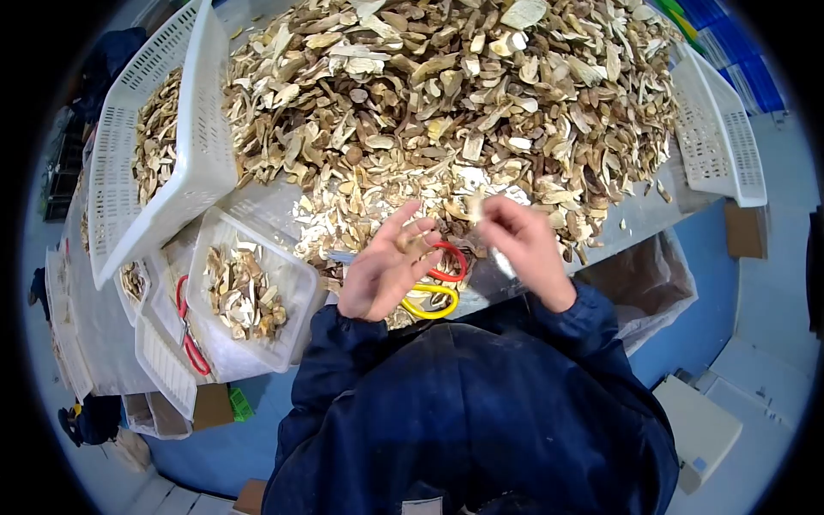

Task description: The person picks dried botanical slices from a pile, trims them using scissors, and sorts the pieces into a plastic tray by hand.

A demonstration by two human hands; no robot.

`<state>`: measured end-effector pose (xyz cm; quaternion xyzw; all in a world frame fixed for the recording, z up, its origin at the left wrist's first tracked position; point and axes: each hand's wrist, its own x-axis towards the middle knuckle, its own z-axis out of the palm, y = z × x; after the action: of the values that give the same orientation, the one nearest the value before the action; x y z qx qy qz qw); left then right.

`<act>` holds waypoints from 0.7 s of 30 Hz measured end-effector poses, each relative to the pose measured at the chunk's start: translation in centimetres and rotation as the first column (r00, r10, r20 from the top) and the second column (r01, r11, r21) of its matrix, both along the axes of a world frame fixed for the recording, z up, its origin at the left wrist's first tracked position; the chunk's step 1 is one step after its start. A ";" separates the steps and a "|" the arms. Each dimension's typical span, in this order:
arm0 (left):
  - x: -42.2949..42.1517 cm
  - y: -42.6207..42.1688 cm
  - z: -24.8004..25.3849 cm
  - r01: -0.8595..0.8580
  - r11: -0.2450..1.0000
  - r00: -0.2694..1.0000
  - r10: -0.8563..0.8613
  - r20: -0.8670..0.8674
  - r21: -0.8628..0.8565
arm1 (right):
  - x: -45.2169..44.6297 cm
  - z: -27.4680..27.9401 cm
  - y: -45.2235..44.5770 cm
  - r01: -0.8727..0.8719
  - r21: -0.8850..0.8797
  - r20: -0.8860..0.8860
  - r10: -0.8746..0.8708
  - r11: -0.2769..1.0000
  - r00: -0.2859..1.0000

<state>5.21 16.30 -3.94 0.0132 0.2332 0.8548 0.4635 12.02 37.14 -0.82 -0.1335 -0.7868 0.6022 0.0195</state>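
Note:
A large heap of dried mushroom slices [446, 112] covers the table in front of me. My left hand [382, 270] is turned palm up over the near edge of the heap, fingers apart and partly curled; whether a small piece lies on them is unclear. Thumb and fingers of my right hand [521, 245] pinch a pale dried mushroom slice [475, 207], slightly blurred. Between and below the hands lies a pair of scissors with one red and one yellow handle loop [433, 302], partly hidden by my left hand.
A clear plastic tub [296, 287] with mushroom pieces stands left, beside red-handled scissors [194, 352]. White perforated baskets stand at the left [206, 129] and right [721, 129]. A lined box [657, 279] sits below the table's right edge.

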 end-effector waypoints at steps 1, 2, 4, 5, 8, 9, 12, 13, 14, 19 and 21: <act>0.3 0.6 -0.1 0.006 0.995 0.997 -0.014 0.073 0.100 | 0.1 0.9 -1.2 -0.038 -0.044 0.002 0.038 0.998 0.999; 0.5 0.9 -0.1 0.006 0.980 0.989 -0.035 0.144 0.197 | 0.0 1.8 -2.0 -0.075 -0.088 0.002 0.075 0.993 0.997; 0.6 1.2 -0.4 0.011 0.978 0.957 -0.071 0.282 0.207 | 0.3 1.8 -2.2 -0.068 0.047 -0.042 0.070 0.997 0.997; 0.8 1.2 -0.4 -0.007 0.981 0.941 -0.059 0.334 0.192 | 0.6 1.6 -1.9 -0.019 0.074 -0.042 0.022 0.997 0.999; 1.5 1.2 -1.9 -0.061 0.985 0.881 -0.023 0.473 0.160 | 2.9 0.7 1.2 0.209 0.052 -0.010 -0.209 0.976 0.978; 1.6 1.2 -2.8 -0.045 0.961 0.897 -0.081 0.434 0.272 | 4.0 0.9 2.6 0.324 0.031 -0.020 -0.323 0.946 0.946; 2.2 2.1 -1.7 0.021 0.971 0.856 -0.141 0.497 0.239 | 8.5 -1.4 6.8 0.573 0.160 -0.033 -0.576 0.804 0.817; 2.4 2.4 -1.8 0.073 0.958 0.847 -0.206 0.490 0.278 | 9.9 -1.6 7.3 0.592 0.230 0.027 -0.613 0.773 0.790; 2.5 2.7 -1.8 0.121 0.942 0.835 -0.267 0.481 0.312 | 11.0 -2.2 7.4 0.582 0.285 0.014 -0.611 0.761 0.792; 4.4 4.1 -3.3 0.350 0.871 0.738 -0.483 0.471 0.344 | 13.3 -5.7 5.5 0.509 0.506 -0.055 -0.562 0.697 0.825; 4.8 4.4 -2.8 0.398 0.886 0.749 -0.464 0.472 0.238 | 11.6 -4.9 3.7 0.451 0.576 -0.063 -0.513 0.681 0.856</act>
<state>10.03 20.69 -6.73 -0.1347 0.0379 0.7085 0.6917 23.61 40.84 -5.73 -0.3547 -0.8668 0.3032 0.1757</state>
